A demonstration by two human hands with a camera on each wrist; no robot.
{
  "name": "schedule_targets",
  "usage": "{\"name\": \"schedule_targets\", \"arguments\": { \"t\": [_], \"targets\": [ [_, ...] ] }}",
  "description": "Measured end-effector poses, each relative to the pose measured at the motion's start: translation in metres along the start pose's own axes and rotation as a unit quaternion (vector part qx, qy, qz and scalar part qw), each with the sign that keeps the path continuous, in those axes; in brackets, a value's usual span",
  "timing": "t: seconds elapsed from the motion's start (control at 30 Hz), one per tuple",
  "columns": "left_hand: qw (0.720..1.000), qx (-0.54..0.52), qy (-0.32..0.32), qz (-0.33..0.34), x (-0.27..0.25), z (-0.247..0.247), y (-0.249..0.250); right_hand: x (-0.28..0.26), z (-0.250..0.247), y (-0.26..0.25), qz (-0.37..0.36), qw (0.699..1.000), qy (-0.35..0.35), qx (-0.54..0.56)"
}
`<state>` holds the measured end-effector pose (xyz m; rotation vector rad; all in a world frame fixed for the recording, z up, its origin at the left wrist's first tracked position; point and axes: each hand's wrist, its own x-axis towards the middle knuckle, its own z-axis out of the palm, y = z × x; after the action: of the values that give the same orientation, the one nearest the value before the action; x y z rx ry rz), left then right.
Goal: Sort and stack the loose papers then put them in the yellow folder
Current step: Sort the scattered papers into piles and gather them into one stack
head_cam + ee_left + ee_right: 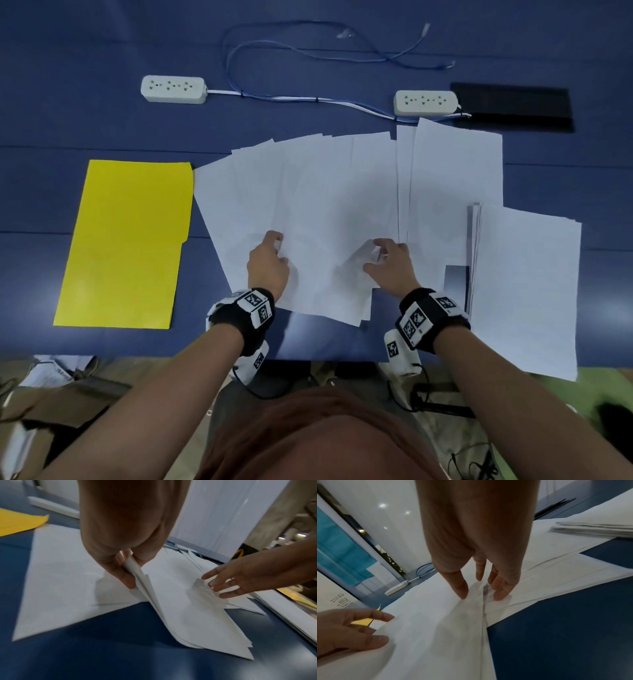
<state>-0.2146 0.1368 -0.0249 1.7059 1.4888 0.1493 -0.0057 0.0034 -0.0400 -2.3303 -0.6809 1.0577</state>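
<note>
Blue tabletop (102, 113) stretches under everything, with a yellow folder (126, 243) lying flat and closed at the left, just beside a fan of loose white papers (325, 192) spread across the middle. The left hand (269, 265) pinches the left edge of several sheets between thumb and fingers, and the left wrist view shows that edge lifted off the sheet below while the rest of the sheets slope down to the table. The right hand (390, 263) rests on the fan with its fingers spread and only lightly bent, the fingertips (499, 595) pressing a crumpled spot in the paper; it grips nothing. To the right lies a thicker stack of papers (527, 284), its near corner hanging past the table edge. Farther back sit two white power strips (173, 89) (425, 102), a looping blue cable (308, 51) and a black flat pad (513, 107).
</note>
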Motion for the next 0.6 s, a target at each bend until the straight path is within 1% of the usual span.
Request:
{"name": "schedule_targets", "arguments": {
  "t": [0.1, 0.2, 0.33, 0.43, 0.6],
  "targets": [
    [0.999, 0.0, 0.008, -0.04, -0.004, -0.005, -0.016, -0.002, 0.001, -0.003, -0.014, 1.0, -0.021, 0.002],
    [0.997, 0.034, 0.011, -0.067, -0.004, -0.005, -0.024, -0.002, 0.003, -0.007, -0.029, 0.998, -0.049, 0.006],
    [0.995, 0.09, 0.009, -0.042, -0.003, -0.001, -0.022, 0.0, 0.004, -0.012, -0.015, 0.997, -0.072, 0.019],
    [0.995, 0.091, -0.005, -0.032, -0.005, 0.001, -0.016, 0.004, 0.008, -0.012, 0.003, 0.997, -0.069, 0.026],
    [0.993, 0.105, 0.0, -0.047, -0.009, 0.004, -0.013, 0.004, 0.013, -0.014, 0.044, 0.99, -0.062, 0.116]
  ]
}}
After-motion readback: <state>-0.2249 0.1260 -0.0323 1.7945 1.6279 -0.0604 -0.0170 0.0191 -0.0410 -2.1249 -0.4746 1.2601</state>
